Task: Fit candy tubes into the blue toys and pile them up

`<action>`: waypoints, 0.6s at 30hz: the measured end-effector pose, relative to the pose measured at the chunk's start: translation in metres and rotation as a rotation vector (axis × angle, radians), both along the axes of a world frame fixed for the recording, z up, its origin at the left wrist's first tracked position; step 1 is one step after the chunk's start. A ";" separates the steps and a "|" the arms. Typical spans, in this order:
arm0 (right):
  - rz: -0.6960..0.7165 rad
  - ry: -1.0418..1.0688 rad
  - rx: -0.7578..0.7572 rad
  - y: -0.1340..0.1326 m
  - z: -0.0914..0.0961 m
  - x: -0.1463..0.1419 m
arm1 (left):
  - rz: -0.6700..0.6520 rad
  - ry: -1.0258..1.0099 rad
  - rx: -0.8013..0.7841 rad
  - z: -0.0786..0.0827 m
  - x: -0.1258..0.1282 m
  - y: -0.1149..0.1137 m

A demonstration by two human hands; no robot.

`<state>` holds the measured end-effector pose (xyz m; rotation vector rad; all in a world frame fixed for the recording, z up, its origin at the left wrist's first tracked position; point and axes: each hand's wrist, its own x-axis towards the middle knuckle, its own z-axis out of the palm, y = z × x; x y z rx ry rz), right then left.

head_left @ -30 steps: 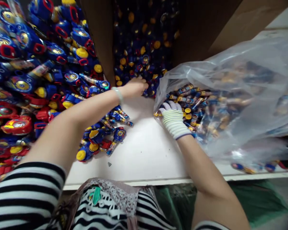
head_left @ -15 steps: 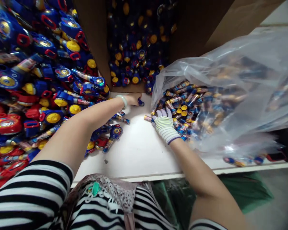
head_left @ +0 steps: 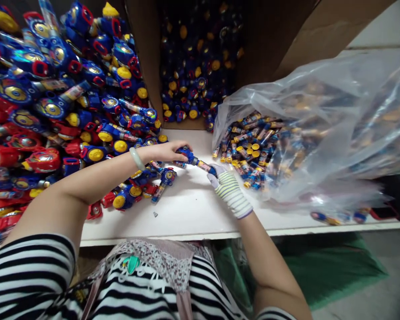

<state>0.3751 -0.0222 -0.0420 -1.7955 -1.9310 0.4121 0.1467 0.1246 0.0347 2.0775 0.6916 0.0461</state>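
My left hand [head_left: 168, 152], bare with a pale bangle at the wrist, is closed on a small blue toy part [head_left: 186, 155] above the white table [head_left: 200, 209]. My right hand [head_left: 225, 184], in a striped white glove, is closed on a thin printed tube [head_left: 205, 166] whose end meets the blue part. Both hands sit close together over the table's middle, just left of the mouth of a clear plastic bag [head_left: 320, 133] full of similar tubes.
A large heap of assembled blue, red and yellow toys [head_left: 53, 115] covers the table's left. A brown cardboard box [head_left: 200, 80] at the back holds several blue and yellow parts. A few finished toys [head_left: 146, 186] lie near my left forearm.
My left hand came back from the box with a blue part. My right hand left the bag with a tube, and the two hands have met over the table.
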 end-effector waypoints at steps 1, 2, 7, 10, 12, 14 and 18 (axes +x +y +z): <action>0.018 0.036 0.002 -0.001 -0.002 -0.001 | -0.010 0.013 0.021 0.001 -0.002 0.000; 0.034 0.071 0.005 -0.002 -0.003 -0.002 | -0.018 0.018 0.035 0.002 -0.003 0.001; 0.094 0.063 -0.054 -0.009 -0.001 -0.015 | -0.093 0.014 0.040 0.000 -0.002 -0.006; 0.062 -0.164 -0.143 -0.015 0.008 -0.028 | -0.169 0.019 0.058 -0.004 0.001 -0.013; 0.042 -0.223 -0.183 -0.021 0.010 -0.037 | -0.213 0.021 0.114 -0.008 0.002 -0.016; 0.025 -0.063 -0.212 -0.028 0.006 -0.046 | -0.258 0.018 0.115 -0.010 0.000 -0.018; 0.104 0.651 -0.399 -0.037 -0.010 -0.062 | -0.363 -0.061 0.003 -0.008 -0.011 -0.022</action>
